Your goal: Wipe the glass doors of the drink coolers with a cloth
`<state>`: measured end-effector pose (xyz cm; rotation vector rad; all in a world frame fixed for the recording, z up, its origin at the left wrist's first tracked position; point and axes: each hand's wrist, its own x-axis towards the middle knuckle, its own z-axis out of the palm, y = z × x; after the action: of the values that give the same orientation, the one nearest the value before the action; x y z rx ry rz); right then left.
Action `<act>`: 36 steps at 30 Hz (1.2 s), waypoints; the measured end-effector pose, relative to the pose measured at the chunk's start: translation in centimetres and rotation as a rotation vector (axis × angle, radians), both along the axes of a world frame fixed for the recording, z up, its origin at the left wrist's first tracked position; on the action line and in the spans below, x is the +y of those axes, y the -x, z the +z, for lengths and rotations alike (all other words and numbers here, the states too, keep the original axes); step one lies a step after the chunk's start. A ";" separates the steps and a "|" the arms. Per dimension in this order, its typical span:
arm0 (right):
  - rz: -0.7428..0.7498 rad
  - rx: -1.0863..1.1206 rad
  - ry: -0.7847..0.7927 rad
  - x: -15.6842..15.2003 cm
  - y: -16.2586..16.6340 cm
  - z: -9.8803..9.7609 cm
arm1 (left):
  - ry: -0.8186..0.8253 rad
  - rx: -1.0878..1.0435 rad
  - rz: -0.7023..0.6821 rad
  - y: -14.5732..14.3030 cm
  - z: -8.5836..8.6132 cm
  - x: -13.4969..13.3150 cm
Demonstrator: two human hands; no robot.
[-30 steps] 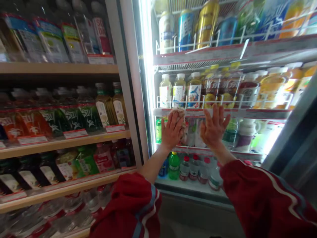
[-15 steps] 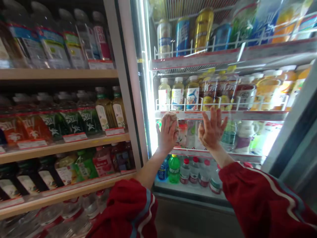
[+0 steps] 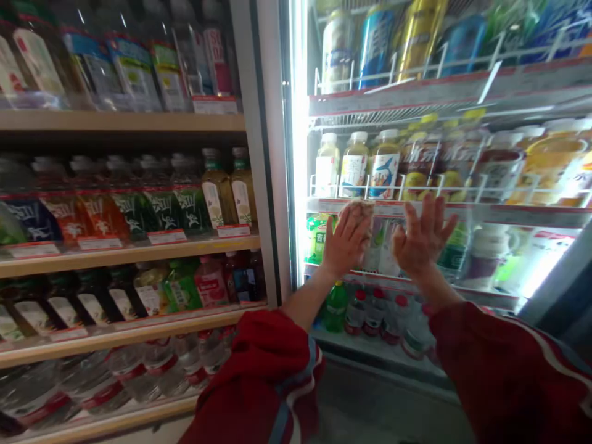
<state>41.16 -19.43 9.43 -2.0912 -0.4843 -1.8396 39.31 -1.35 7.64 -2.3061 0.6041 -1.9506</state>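
Just right of centre, the left hand (image 3: 345, 243) is raised in front of the lit cooler (image 3: 296, 154). Its fingers are curled round a pale, crumpled cloth (image 3: 358, 213), which shows above the knuckles, level with a shelf rail (image 3: 485, 213). I cannot tell whether the cloth touches a glass pane or the rail itself. The right hand (image 3: 423, 237) is just beside it, flat and empty, with fingers spread wide and the palm facing the cooler.

The cloth looks soft, light and limp, so it should bunch easily and is probably best kept wadded in the palm, with the fingertips pinning its loose folds. It is neither fragile nor slippery.

Bottles (image 3: 354, 166) stand in a row above the hands. Wooden shelves (image 3: 124, 253) of drinks fill the left half of the frame.
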 end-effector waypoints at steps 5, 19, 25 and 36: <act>0.129 -0.128 0.060 1.7 1.2 0.2 | 0.118 0.035 -0.075 0.1 0.6 -0.3; 0.174 0.037 0.192 10.1 2.0 -0.4 | 0.135 0.238 0.016 2.7 -2.1 6.7; 0.155 0.071 0.287 7.5 1.4 -0.8 | 0.133 0.260 0.026 2.9 -1.8 6.3; 0.149 0.028 0.256 5.7 1.7 -2.5 | 0.191 0.232 0.074 2.9 -2.1 5.0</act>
<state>39.49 -13.69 6.89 -2.1693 -0.8849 -1.7382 36.46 3.68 5.52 -2.6525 0.3529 -1.7953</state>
